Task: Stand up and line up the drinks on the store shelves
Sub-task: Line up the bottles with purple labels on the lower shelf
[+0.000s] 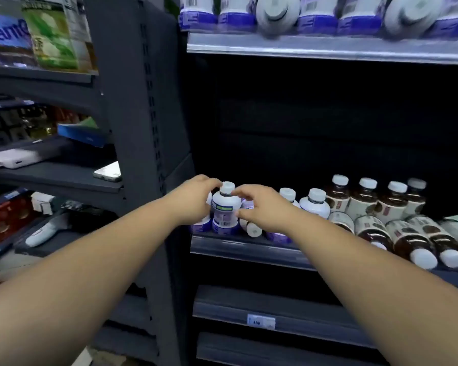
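Steadying an upright white bottle (224,207) at the shelf (249,249) front, the left hand (196,200) wraps its side. The right hand (259,207) hovers beside it, grip apart, likely aligning it; a fallen bottle (251,227) lies below.

Both hands are cupping an upright white-and-purple bottle (224,207) on the shelf (243,249), left hand (193,200) and right hand (262,210) flanking it. Brown bottles (397,233) are lying tipped over further right.
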A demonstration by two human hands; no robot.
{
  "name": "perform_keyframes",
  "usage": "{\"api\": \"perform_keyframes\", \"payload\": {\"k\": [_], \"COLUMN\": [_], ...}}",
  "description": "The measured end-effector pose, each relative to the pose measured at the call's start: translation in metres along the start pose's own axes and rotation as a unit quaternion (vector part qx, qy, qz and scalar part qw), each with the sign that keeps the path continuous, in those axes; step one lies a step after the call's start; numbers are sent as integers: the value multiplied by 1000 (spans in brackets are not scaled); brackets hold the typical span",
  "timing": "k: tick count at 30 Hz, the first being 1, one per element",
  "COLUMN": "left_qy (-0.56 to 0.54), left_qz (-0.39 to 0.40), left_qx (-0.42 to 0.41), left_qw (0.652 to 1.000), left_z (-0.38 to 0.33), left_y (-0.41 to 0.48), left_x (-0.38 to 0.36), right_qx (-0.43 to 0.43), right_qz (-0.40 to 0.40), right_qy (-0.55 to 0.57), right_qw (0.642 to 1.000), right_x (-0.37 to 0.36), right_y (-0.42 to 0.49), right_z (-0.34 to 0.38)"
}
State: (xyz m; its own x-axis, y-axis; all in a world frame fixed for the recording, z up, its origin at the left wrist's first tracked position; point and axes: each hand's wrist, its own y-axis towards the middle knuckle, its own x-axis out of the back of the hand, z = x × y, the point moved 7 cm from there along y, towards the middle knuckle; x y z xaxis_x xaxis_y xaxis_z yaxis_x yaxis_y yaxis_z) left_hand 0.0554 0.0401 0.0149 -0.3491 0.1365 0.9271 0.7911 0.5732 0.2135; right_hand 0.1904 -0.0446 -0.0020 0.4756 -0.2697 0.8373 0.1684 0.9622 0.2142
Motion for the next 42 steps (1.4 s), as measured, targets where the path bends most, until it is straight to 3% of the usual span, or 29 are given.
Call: {"api": "perform_keyframes", "payload": {"k": [7, 11, 18, 22, 26, 31, 38, 42], "left_qy": [97, 127, 99, 137, 156, 55, -50, -165], "left_qz": [83, 126, 110, 110, 97, 65, -38, -42], "left_qx": [85, 109, 103, 97, 121, 111, 173, 178], "left_qw": [988, 978, 984, 980, 975, 990, 983, 969], "left_z": [16, 40, 54, 55, 56, 59, 70, 76], "left_y": [46, 65, 80, 84, 88, 85, 75, 70], "left_x": [-16, -20, -13, -13, -14, -10, -28, -40], "right_qx": [49, 23, -11, 2, 1, -10, 8, 20], "right_qz": [8, 38, 2, 42, 72, 26, 53, 60], "right_qy": [-23, -28, 9, 67, 57, 45, 44, 24], "right_qw": [999, 999, 1000, 997, 996, 999, 998, 998], "right_x": [-4, -18, -20, -14, -15, -19, -7, -7], "right_y": [58, 80, 101, 104, 105, 105, 98, 99], "right_z": [-13, -28, -33, -29, -27, -28, -30, -30]}}
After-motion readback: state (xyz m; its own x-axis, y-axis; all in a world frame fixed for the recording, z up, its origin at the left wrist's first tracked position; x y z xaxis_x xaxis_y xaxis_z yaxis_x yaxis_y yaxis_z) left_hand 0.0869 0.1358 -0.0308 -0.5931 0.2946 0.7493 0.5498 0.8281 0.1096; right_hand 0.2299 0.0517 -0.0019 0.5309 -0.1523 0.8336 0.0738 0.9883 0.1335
